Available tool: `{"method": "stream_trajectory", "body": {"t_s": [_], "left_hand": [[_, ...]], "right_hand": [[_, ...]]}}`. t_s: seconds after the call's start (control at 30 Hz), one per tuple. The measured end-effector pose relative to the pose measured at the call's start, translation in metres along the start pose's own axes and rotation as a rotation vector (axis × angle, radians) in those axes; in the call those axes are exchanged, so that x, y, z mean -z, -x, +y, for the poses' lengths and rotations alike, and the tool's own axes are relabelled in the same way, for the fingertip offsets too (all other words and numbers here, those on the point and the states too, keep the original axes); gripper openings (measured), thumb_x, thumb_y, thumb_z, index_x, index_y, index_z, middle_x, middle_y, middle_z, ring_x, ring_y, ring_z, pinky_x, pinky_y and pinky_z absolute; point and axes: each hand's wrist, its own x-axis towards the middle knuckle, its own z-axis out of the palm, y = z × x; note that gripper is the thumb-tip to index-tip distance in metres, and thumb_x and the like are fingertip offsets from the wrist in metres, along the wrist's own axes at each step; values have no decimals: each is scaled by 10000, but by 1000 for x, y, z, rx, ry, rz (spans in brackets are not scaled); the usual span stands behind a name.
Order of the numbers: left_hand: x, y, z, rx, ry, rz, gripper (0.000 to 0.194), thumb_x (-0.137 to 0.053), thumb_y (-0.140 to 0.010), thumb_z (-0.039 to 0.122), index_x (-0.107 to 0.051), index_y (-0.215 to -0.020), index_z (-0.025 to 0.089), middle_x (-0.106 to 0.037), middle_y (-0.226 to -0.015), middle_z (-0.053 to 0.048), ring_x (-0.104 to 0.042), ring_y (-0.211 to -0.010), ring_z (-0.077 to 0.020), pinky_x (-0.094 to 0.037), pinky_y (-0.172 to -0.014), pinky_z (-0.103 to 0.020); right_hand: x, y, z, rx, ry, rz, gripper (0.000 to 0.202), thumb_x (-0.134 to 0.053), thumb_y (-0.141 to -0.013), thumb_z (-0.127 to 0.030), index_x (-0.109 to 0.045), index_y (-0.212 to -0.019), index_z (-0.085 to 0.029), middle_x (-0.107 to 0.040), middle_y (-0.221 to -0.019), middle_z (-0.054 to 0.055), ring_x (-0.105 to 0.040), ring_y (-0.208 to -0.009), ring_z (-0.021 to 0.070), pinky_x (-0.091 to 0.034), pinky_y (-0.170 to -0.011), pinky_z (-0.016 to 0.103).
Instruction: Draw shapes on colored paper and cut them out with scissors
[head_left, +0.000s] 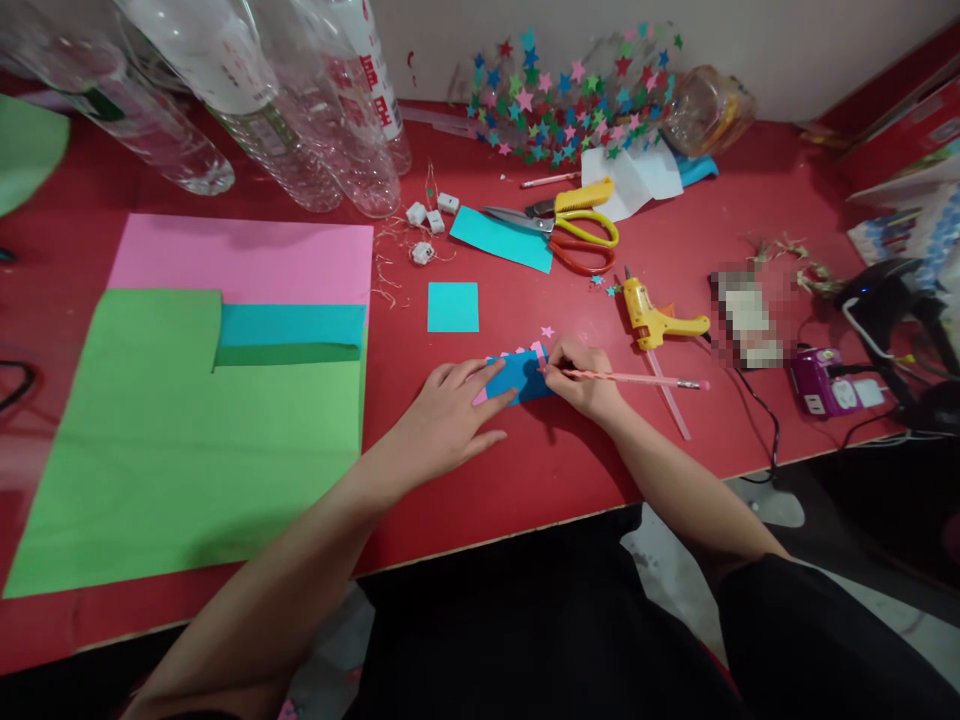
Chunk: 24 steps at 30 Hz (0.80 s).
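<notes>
My left hand [450, 415] lies with its fingers spread over the left part of a blue paper piece [517, 378]. Pink paper with a notched edge shows along the blue piece's top and left. A pink pencil [645, 379] is pinched in my right hand [583, 378], its point hidden by the fingers at the blue piece's right end. Just above lies a small pink star [547, 332]. A turquoise square [453, 307] rests up and to the left of the hands.
Scissors [577, 228] lie partly on a turquoise strip [499, 240]. A yellow glue gun [656, 315] is at the right. Green sheets [202, 450] cover the left side. Plastic bottles [300, 150] and a star-covered bottle [574, 95] are at the back.
</notes>
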Motion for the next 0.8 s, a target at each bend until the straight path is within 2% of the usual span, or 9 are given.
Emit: {"method": "stream_trajectory", "body": {"t_s": [0.3,0.53,0.8], "left_hand": [[1,-1,1,-4,-25,-2,476,-568,-900,415,-542,-1332,216,-404,-1481,-163,-382,-1316,-349,-363,-1018,-507],[2,-1,2,5,-21,-11,474,-575,-895,419,-550,-1325,221,-402,-1484,-159,-391,-1309,-353,-364,-1017,-515],[1,-1,1,10,16,2,463,-572,-899,413,-554,-1321,225,-401,-1484,-157,-385,-1321,-343,-341,-1040,-515]], "right_hand": [[-2,1,1,102,-32,-20,133,-531,-778,-243,-474,-664,-201,-492,-582,-40,-411,-519,84,-324,-527,224],[-5,2,6,104,-31,-54,146,-550,-827,-306,-537,-727,-200,-578,-654,-17,-476,-570,97,-365,-563,222],[-6,2,6,93,17,-47,136,-551,-820,-310,-542,-725,-213,-592,-650,-14,-504,-589,108,-377,-574,228]]}}
